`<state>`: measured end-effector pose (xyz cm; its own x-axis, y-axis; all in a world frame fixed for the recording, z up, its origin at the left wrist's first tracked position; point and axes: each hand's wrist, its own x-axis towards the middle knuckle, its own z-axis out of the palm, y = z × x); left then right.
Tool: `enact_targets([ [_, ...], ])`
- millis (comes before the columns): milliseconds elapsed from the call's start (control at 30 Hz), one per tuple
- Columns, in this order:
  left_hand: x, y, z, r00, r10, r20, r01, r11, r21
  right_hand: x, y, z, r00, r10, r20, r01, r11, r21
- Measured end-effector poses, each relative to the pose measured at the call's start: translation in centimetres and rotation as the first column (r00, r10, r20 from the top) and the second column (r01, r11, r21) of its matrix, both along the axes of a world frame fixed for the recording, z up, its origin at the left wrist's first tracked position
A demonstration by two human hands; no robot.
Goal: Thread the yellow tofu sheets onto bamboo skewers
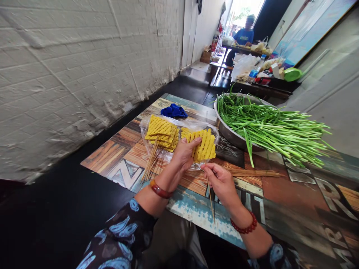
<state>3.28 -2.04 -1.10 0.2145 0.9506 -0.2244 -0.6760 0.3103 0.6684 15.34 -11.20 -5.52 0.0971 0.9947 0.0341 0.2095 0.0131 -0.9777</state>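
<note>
My left hand (pixel 183 154) grips a yellow slab cut with slanting slits (pixel 206 147), thumb across its top. What food it is I cannot tell for sure. Pinched in my right hand (pixel 223 184) is a thin bamboo skewer (pixel 211 203), its lower end pointing down toward the table's near edge. The fingertips are just below the slab; whether the skewer touches it I cannot make out. A stack of similar yellow slabs (pixel 160 129) lies to the left on a clear plastic bag (pixel 143 129). Several skewers (pixel 150 164) lean against that stack, and more skewers (pixel 254 173) lie right of my right hand.
A metal basin (pixel 223 125) heaped with long green garlic chives or similar stalks (pixel 269 127) stands at the right. Behind the bag lies a blue cloth (pixel 174 111). Farther back, a person in blue (pixel 244 36) is by a cluttered table. A white wall (pixel 92 56) runs along the left.
</note>
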Motion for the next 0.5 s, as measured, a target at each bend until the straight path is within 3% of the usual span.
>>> enact_targets([
  [500,0.43,-0.02,-0.39,0.999,0.021,0.027,-0.020,0.999,-0.029,-0.57,0.39,-0.30,0.998,-0.039,-0.038,0.040,0.999,0.010],
])
